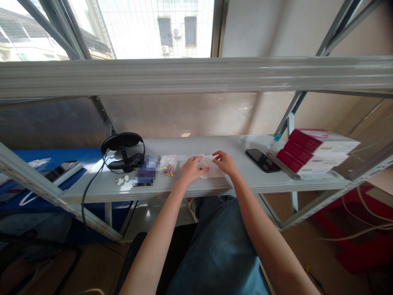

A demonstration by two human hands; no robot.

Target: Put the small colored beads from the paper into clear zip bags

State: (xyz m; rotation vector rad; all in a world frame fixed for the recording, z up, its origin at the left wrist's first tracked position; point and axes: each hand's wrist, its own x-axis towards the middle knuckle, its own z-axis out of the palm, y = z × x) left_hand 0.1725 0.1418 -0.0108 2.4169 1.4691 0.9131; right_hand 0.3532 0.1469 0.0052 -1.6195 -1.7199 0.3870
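Observation:
A thin white sheet (pixel 211 172), which looks like paper or a tissue, lies on the shelf in front of me. My left hand (pixel 192 169) rests at its left edge, the thumb apart from the curved fingers. Over the sheet's right side is my right hand (pixel 225 162), with a gap between its thumb and fingers. Something small and see-through seems to lie between the two hands, but it is too small to name. Left of my left hand is a clear plastic bag (pixel 168 164) with small coloured pieces in it.
A black headset (pixel 123 152) with a cable, white earbuds (pixel 122 179) and a blurred-out blue item (pixel 146 171) stand to the left. To the right are a black phone (pixel 262 159) and stacked magenta-and-white boxes (pixel 313 151). A metal beam (pixel 196 76) crosses above the shelf.

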